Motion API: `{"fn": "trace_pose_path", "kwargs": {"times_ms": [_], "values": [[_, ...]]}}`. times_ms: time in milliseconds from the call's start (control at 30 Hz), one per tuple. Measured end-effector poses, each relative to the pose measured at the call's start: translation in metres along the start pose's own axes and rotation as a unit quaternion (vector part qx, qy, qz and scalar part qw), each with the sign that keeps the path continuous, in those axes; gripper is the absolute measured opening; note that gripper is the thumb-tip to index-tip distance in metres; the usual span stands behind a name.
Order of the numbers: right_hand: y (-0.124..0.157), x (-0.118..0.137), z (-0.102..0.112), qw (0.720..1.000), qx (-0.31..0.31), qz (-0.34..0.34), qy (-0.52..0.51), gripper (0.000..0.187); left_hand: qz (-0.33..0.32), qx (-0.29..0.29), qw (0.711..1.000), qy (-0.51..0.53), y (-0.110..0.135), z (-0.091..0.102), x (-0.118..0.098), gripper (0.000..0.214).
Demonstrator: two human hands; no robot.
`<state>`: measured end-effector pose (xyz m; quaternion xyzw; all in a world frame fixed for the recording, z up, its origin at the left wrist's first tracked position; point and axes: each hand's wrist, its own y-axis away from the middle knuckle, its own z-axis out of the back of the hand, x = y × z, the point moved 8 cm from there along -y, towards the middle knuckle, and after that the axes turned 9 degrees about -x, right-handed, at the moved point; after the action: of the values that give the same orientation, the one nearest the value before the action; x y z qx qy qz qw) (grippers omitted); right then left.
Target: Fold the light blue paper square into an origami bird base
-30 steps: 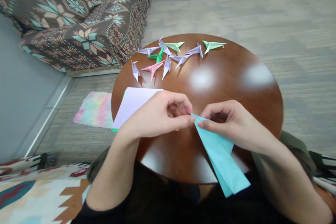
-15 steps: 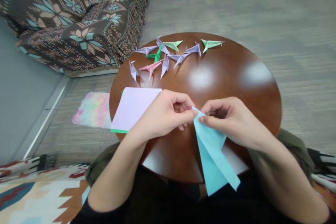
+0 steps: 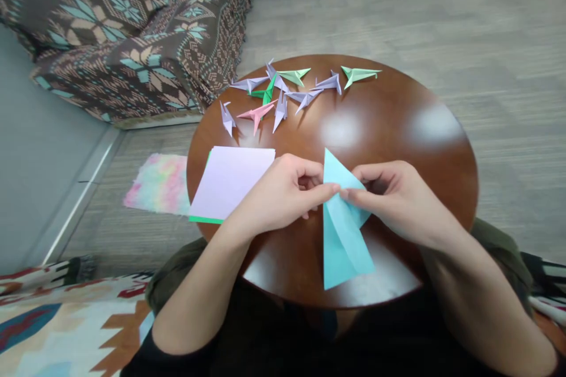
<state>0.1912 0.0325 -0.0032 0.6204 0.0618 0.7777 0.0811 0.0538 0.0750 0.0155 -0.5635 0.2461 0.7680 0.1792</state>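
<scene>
A folded light-blue paper [image 3: 341,235] stands between my hands over the near half of a round brown table [image 3: 398,129]. My left hand [image 3: 283,194] pinches it from the left with thumb and fingers closed. My right hand [image 3: 393,197] pinches it from the right, its fingers curled on the paper. The paper's point rises above my fingertips and its wide end hangs toward the table's near edge. A stack of square sheets [image 3: 232,179], lilac on top with green beneath, lies just left of my left hand.
Several folded paper figures [image 3: 283,94], lilac, green and pink, lie along the table's far edge. A patterned brown sofa [image 3: 124,29] stands at the back left. A pastel cloth [image 3: 159,184] lies on the floor, and a patterned rug [image 3: 57,318] at the near left.
The blue paper has turned upright between my hands and looks shorter, with a point now sticking up above my fingers. Both hands stayed pinched on it.
</scene>
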Motion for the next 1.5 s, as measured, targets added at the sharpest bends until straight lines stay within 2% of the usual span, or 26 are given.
{"fn": "trace_pose_path", "kwargs": {"times_ms": [200,667,1100,1200,1300,1400,1500], "values": [[0.003,0.000,-0.005,0.999,0.030,-0.010,-0.007,0.010,-0.027,-0.009,0.999,-0.015,-0.001,0.005,-0.004,0.037],[0.005,0.002,-0.006,0.999,0.045,-0.013,-0.007,0.016,-0.015,0.019,1.000,0.006,-0.002,0.005,0.000,0.034],[0.006,0.002,-0.007,0.998,0.053,-0.003,-0.013,0.010,0.006,0.017,0.999,0.027,-0.004,0.006,0.005,0.033],[0.004,0.005,0.000,0.999,0.024,0.022,-0.004,0.015,0.016,-0.023,0.997,0.078,-0.006,0.010,0.006,0.031],[0.004,0.013,0.012,0.997,-0.039,0.068,0.028,0.020,0.030,-0.070,0.991,0.110,-0.006,0.016,0.008,0.032],[0.006,0.018,0.019,0.990,-0.090,0.091,0.053,0.020,0.043,-0.043,0.993,0.100,-0.005,0.010,0.010,0.035],[0.008,0.020,0.018,0.987,-0.107,0.101,0.063,0.022,0.046,-0.021,0.994,0.102,-0.004,0.005,0.012,0.038]]}}
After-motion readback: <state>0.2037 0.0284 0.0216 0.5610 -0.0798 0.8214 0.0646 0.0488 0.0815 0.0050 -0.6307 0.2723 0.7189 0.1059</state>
